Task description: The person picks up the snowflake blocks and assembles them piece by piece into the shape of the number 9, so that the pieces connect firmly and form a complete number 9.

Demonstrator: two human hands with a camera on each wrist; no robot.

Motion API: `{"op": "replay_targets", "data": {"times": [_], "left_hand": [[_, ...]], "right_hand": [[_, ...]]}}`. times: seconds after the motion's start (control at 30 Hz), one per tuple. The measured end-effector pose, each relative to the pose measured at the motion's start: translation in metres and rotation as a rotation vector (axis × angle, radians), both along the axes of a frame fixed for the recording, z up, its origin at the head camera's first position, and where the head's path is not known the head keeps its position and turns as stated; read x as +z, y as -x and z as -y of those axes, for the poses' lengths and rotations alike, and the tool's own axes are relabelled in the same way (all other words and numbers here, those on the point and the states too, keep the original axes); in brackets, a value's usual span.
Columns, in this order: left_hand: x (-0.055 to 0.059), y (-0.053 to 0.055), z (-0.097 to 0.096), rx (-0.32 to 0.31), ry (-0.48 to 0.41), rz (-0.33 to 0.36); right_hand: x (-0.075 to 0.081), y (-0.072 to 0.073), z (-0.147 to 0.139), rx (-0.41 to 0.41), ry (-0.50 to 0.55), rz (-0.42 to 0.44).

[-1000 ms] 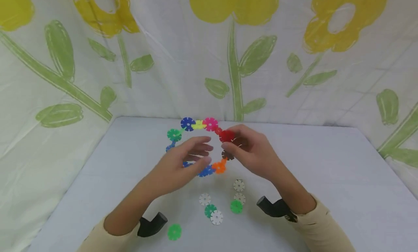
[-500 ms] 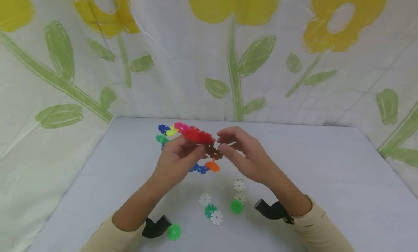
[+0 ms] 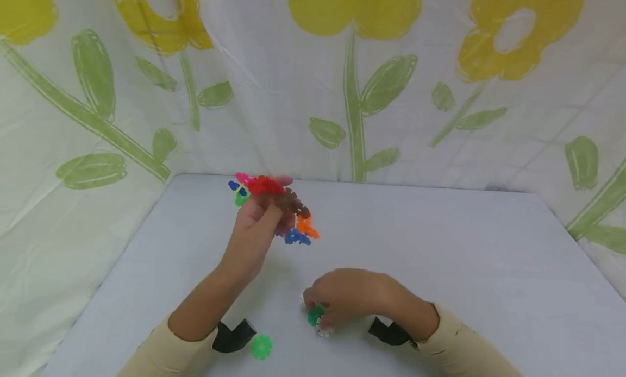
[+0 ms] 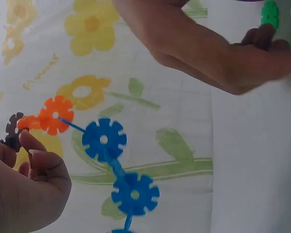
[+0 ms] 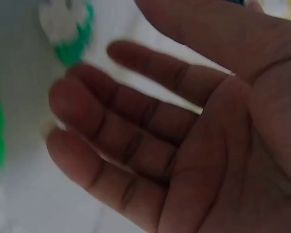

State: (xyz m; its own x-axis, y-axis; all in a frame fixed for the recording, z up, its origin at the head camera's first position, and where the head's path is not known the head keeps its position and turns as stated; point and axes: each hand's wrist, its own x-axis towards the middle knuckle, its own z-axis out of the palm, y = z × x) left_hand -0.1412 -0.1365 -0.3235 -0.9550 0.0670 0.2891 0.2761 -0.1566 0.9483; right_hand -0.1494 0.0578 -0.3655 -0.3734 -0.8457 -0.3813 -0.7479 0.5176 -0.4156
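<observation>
My left hand (image 3: 254, 225) holds up a chain of notched plastic discs, pinching it near the red discs (image 3: 264, 185) and brown discs (image 3: 292, 202). Orange discs (image 4: 56, 115) and blue discs (image 4: 104, 139) hang from it in the left wrist view. My right hand (image 3: 349, 295) reaches down over the loose discs on the table, fingers bent but apart in the right wrist view (image 5: 136, 126), with nothing visibly held. By its fingertips lie a dark green disc (image 3: 315, 315) and a white disc (image 3: 324, 327). Another white disc (image 3: 302, 299) is partly covered by the fingers.
A bright green disc (image 3: 262, 346) lies alone near the front, beside the left wrist's black mount (image 3: 233, 336). The pale table (image 3: 440, 246) ends at a hanging cloth (image 3: 274, 111) printed with yellow flowers.
My left hand has taken the chain from the right and lifted it leftward, turning it. The right hand has let go and come down over the loose discs, hiding several of them.
</observation>
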Motion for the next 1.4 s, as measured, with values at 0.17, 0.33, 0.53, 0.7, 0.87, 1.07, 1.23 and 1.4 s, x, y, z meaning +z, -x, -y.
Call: {"op": "replay_targets", "data": {"times": [0.17, 0.33, 0.53, 0.7, 0.87, 1.07, 1.23, 1.4], "left_hand": [[0.001, -0.001, -0.001, -0.132, -0.049, 0.077], [0.005, -0.003, -0.002, -0.241, -0.131, 0.108], [0.004, -0.004, -0.002, -0.298, -0.104, 0.016], [-0.001, -0.005, -0.004, -0.264, -0.038, -0.089], [-0.002, -0.005, -0.005, -0.243, -0.012, -0.154], [-0.005, -0.003, -0.009, -0.259, 0.034, -0.300], [-0.010, -0.006, -0.012, -0.213, 0.135, -0.409], [-0.013, -0.013, -0.018, -0.131, 0.184, -0.423]], "right_hand": [[-0.016, -0.018, 0.016, 0.035, -0.068, -0.205], [-0.021, -0.021, 0.019, 0.011, -0.088, -0.312], [-0.017, -0.016, 0.014, -0.021, -0.126, -0.271], [0.003, -0.012, 0.000, -0.071, -0.006, -0.113], [0.035, -0.007, -0.023, -0.041, 0.363, 0.035], [0.062, -0.006, -0.044, -0.026, 0.934, 0.160], [0.069, -0.008, -0.046, -0.197, 1.180, 0.225], [0.066, -0.010, -0.041, -0.268, 1.221, 0.258]]}}
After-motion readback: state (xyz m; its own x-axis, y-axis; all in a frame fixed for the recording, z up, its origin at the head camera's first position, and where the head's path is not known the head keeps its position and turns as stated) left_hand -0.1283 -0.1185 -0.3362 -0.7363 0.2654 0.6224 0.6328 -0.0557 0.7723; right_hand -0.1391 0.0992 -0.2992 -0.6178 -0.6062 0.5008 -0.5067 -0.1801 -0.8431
